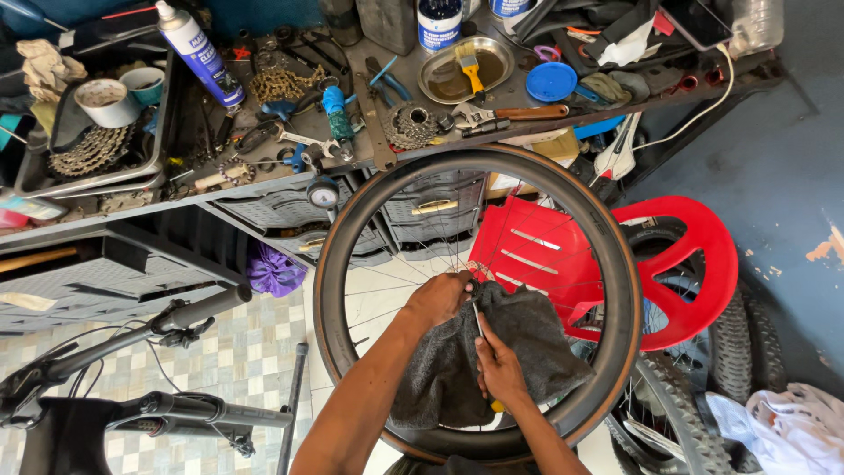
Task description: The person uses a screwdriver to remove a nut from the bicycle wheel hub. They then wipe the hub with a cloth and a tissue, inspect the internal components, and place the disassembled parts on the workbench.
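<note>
— Below the front edge of the workbench (290,180), what stands upright?
— A bicycle wheel (479,303) with a deep black rim and tan-walled tyre, held in front of the person. A grey rag (527,339) is draped over its hub, at the middle of the spokes.
— And the hands?
— The left hand (440,297) rests on top of the rag at the hub, fingers curled and pressed together around it. The right hand (499,365) sits just below, fingers closed on a thin metal tool (478,318) with a yellow handle end; the tip points up toward the left hand.
— Behind the wheel?
— A red plastic chair (615,264), partly seen through the spokes, and a knobby tyre (743,339) to its right.
— On the bench itself?
— An oval metal tray (440,84) with a yellow brush (470,66), a blue lid (551,81), an adjustable wrench (510,113), a cassette sprocket (409,127), a spray can (200,53) near the back-left corner, and a chain (88,151) in a tray at the left end
</note>
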